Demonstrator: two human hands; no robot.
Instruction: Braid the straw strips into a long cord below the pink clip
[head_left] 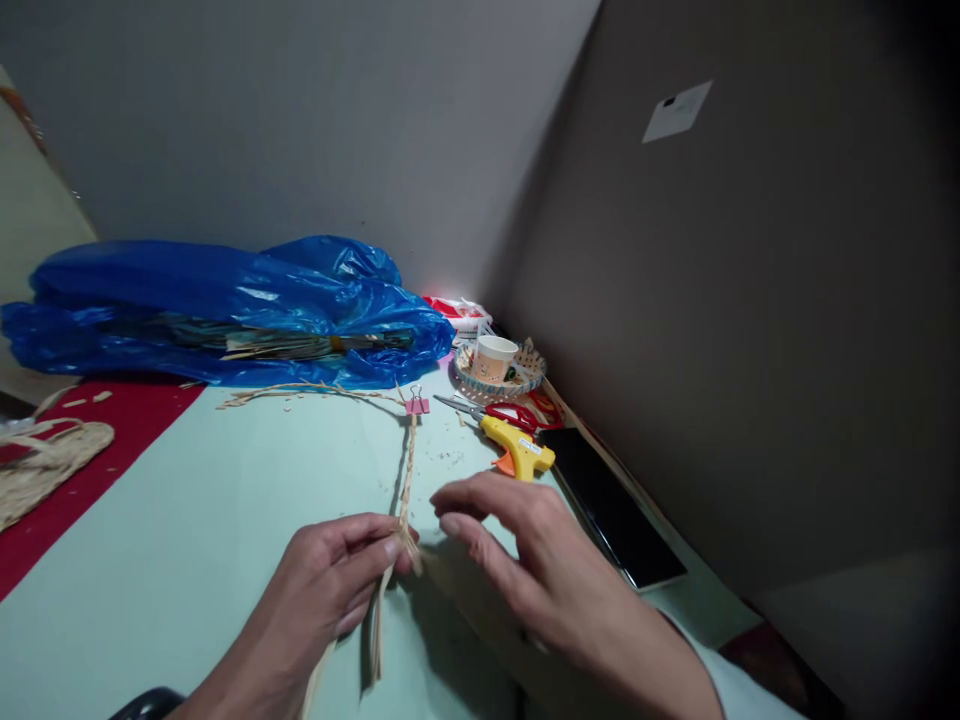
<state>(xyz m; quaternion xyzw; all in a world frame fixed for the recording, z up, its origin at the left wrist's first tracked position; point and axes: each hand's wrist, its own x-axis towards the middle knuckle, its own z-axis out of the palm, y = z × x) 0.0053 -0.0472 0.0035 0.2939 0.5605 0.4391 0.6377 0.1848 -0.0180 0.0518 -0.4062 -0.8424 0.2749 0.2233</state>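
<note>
A straw braid (pixel 407 470) is pinched at its lower end by the left hand (pixel 330 580) on a pale green table (pixel 225 520)
The braid is stretched from a pink binder clip (pixel 417 404) down to the thumb and forefinger, which are closed on it; loose strands (pixel 375 625) trail below. The right hand (pixel 525 560) is held open just beside, with nothing gripped. If the pinch is slackened, the weave may be loosened; a hard pull may drag it from the clip
</note>
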